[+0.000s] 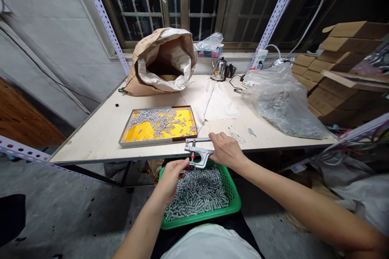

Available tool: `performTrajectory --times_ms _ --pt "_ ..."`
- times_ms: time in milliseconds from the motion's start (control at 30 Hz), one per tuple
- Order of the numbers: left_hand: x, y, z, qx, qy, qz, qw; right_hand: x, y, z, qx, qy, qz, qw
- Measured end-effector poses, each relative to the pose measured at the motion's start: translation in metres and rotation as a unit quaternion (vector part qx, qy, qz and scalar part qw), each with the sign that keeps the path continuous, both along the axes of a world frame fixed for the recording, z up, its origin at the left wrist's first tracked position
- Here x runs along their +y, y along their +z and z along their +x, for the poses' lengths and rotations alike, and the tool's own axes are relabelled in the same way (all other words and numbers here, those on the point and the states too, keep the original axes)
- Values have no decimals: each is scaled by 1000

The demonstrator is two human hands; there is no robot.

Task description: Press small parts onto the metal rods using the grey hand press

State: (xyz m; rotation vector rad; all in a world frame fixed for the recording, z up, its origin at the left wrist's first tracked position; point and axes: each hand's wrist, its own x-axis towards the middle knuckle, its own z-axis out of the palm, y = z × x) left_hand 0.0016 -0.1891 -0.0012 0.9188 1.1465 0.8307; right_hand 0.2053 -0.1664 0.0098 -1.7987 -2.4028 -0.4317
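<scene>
My right hand [226, 149] is wrapped round the handles of grey metal snap-fastener pliers [204, 152], which have a spring, a red ring and a black round end. The pliers are at the table's front edge, above a green plastic basket [234, 198]. Close to the black end, the fingers of my left hand [172, 178] are pinched together; what they hold is too small to make out. Many small silvery ribbed metal pieces [202, 194] fill the basket. Just behind the pliers lies a shallow tray [158, 142] with a yellow bottom and loose small metal parts [154, 119].
A large open paper sack [133, 73] stands at the back of the table [100, 129]. A white cloth [221, 107] lies right of the tray. Further back is a steel kettle [219, 71]. At right are a filled clear plastic bag [285, 101] and stacked cardboard boxes [343, 60].
</scene>
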Motion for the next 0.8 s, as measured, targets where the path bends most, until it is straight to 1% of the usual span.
performTrajectory --times_ms 67,133,200,267,300,333,400,433,467,500,567,600,633,667,700,733,767,800 --pt "0 -1 -2 14 -33 11 999 -5 3 -2 11 -6 19 1000" --pt "-1 -2 -2 26 -56 24 998 -9 2 -4 33 11 46 998" --pt "-2 -4 -2 32 -71 40 996 -13 -1 -6 62 35 77 994" --pt "-2 -6 -1 33 -74 64 995 -18 -5 -6 81 43 99 991" --pt "-3 -7 -2 34 -63 79 994 -21 -7 -5 85 36 109 990" --pt "-3 -8 -3 35 -38 95 994 -24 -9 -3 87 24 118 989" --pt "-6 -10 -7 45 35 129 990 -30 -14 2 88 -8 137 987" --pt "-8 -11 -10 62 61 144 986 -33 -16 5 88 -21 144 985" --pt "-11 -12 -13 88 65 159 981 -36 -19 9 87 -30 149 985" --pt "-14 -13 -16 122 42 170 977 -39 -22 13 86 -34 151 984" --pt "-15 -14 -22 191 -54 185 962 -45 -29 21 86 -39 150 984" --pt "-11 -13 -25 218 -89 193 953 -46 -32 24 85 -41 148 984" --pt "-3 -13 -29 242 -98 204 944 -48 -35 27 84 -42 148 985" --pt "11 -11 -34 275 -76 214 934 -49 -38 30 82 -43 148 985" --pt "29 -9 -40 308 -29 225 924 -50 -40 32 79 -43 151 985" --pt "52 -6 -47 355 31 232 905 -50 -42 34 75 -42 153 984" --pt "77 -3 -55 417 90 219 878 -50 -44 35 72 -40 156 984" --pt "104 -1 -63 442 126 205 864 -50 -45 36 69 -38 158 984"
